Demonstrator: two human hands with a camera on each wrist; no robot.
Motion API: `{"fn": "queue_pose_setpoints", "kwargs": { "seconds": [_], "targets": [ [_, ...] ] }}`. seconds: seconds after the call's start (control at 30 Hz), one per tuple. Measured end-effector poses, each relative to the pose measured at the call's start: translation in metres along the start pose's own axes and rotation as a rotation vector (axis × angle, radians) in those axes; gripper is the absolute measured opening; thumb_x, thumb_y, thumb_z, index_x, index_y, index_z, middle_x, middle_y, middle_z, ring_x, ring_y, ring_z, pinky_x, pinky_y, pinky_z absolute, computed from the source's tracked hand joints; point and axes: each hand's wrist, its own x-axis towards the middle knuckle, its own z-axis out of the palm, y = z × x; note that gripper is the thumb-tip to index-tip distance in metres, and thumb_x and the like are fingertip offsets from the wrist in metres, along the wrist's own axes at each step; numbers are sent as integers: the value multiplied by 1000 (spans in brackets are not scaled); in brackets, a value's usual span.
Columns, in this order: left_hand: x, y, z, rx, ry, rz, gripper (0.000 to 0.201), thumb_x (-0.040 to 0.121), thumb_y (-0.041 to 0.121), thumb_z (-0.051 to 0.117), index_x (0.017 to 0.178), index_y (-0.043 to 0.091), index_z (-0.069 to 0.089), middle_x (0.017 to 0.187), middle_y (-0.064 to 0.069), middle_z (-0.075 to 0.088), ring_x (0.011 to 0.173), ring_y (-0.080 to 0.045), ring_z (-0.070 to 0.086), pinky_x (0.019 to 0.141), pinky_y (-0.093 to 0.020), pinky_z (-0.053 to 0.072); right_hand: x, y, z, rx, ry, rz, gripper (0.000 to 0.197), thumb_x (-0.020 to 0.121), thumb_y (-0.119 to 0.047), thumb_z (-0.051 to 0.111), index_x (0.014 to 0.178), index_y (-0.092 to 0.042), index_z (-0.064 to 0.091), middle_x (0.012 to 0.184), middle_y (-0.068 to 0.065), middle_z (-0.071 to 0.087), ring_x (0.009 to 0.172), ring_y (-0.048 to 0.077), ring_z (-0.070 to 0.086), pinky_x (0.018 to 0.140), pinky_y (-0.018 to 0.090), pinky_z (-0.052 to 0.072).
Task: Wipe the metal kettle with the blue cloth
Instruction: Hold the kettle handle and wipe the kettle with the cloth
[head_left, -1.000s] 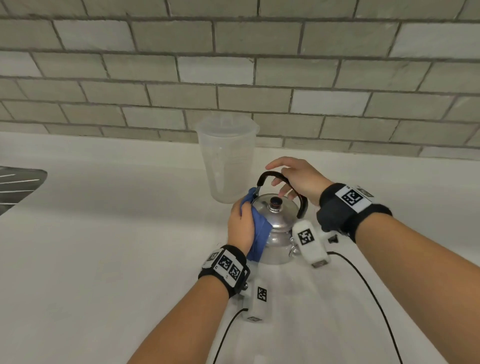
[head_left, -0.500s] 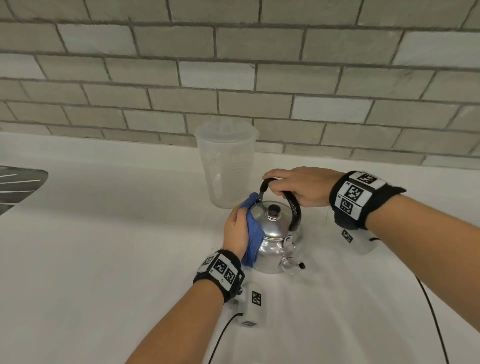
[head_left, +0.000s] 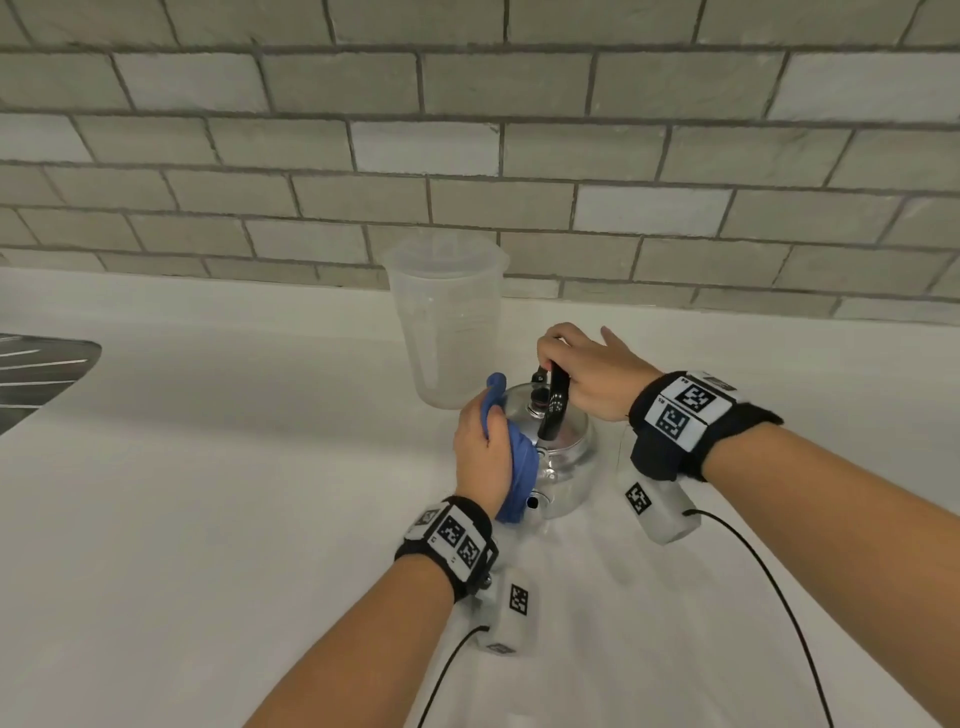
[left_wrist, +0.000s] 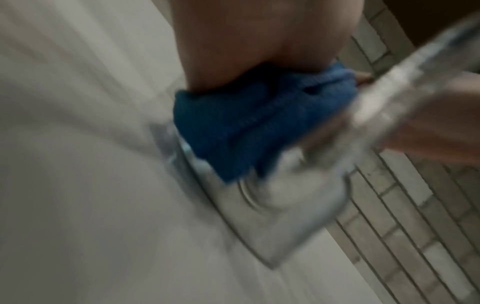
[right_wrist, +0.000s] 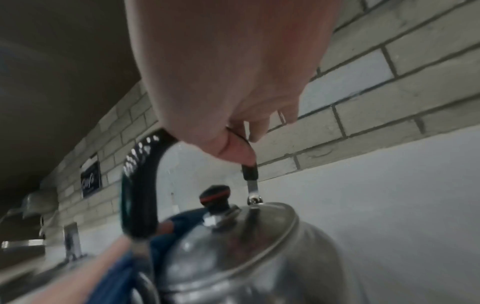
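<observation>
Stood upright on the white tabletop (head_left: 208, 519): the metal kettle (head_left: 563, 462), just in front of a clear plastic jug (head_left: 447, 332) near the tiled wall (head_left: 467, 156). Pressed against the kettle's left flank by the left hand (head_left: 480, 452), grip curled round it: the blue cloth (head_left: 519, 467). Closed round the black handle (head_left: 553, 410) above the lid: the right hand (head_left: 592, 374). Wide bare tabletop left of the kettle up to a sink edge (head_left: 41, 374); more to its right and front, crossed by wrist cables.
</observation>
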Motion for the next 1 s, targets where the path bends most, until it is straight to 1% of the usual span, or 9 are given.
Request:
{"fn": "queue_pose_setpoints", "kwargs": {
  "seconds": [0.13, 0.23, 0.3, 0.37, 0.53, 0.63, 0.77, 0.87, 1.0],
  "targets": [
    [12, 1, -18, -138, -113, -273, 35, 104, 27, 34, 128, 16, 56, 122, -5, 63, 115, -17, 57, 102, -24, 38, -2, 11, -10, 43, -227, -98, 42, 79, -30, 72, 96, -18, 36, 156, 3, 17, 145, 9, -13, 118, 39, -7],
    [15, 1, -22, -163, -148, -333, 37, 104, 28, 35, 131, 12, 54, 127, -11, 61, 117, -22, 55, 102, -27, 39, -3, 17, -19, -103, -281, -116, 65, 64, -67, 72, 95, -23, 35, 139, 4, 35, 144, 22, 13, 120, 44, 11],
    [15, 3, -20, -166, -155, -334, 37, 105, 28, 33, 133, 13, 52, 129, -10, 58, 119, -21, 53, 103, -27, 37, -5, 15, -21, -214, -207, -159, 68, 59, -79, 65, 91, -26, 36, 107, -5, 46, 109, 20, 43, 108, 47, 32],
    [14, 1, -20, -182, -166, -307, 34, 105, 29, 32, 132, 18, 50, 129, -7, 57, 120, -20, 52, 104, -25, 36, -6, 11, -19, -253, -108, -196, 68, 60, -81, 61, 90, -25, 37, 90, -8, 41, 86, 15, 40, 109, 42, 31],
    [6, -1, -23, -240, -246, -255, 22, 106, 29, 33, 120, 33, 50, 121, 5, 60, 116, -9, 55, 96, -14, 39, -13, -5, -11, -207, 39, -129, 66, 65, -77, 61, 92, -21, 39, 89, -6, 39, 84, 13, 32, 80, 22, 17],
    [7, -11, -34, -252, -308, -232, 31, 102, 36, 40, 128, 30, 54, 134, -2, 59, 125, -13, 54, 106, -27, 37, -10, -10, -7, -187, 33, -39, 68, 65, -80, 58, 91, -20, 39, 90, -6, 40, 86, 14, 32, 91, 28, 25],
    [26, -18, -60, -248, -52, -334, 21, 103, 20, 45, 113, 10, 60, 90, -11, 69, 85, -10, 71, 85, -36, 49, -6, -11, -3, -218, 50, 91, 71, 70, -84, 45, 96, -18, 43, 94, 0, 48, 87, 17, 36, 83, 34, 34],
    [31, -4, -73, -245, 49, -314, 23, 105, 17, 38, 113, 7, 57, 92, -12, 63, 96, -29, 66, 89, -41, 48, -2, -13, -4, -217, 51, 198, 72, 80, -78, 39, 109, -14, 49, 102, 5, 59, 85, 19, 41, 73, 32, 33],
    [3, 40, -59, -180, 128, -129, 35, 106, 27, 35, 115, 4, 59, 99, -3, 65, 91, -9, 61, 79, -9, 46, 5, -17, -5, -249, 15, 281, 64, 91, -67, 29, 116, -11, 46, 102, 9, 62, 79, 23, 46, 70, 34, 34]
  ]
}}
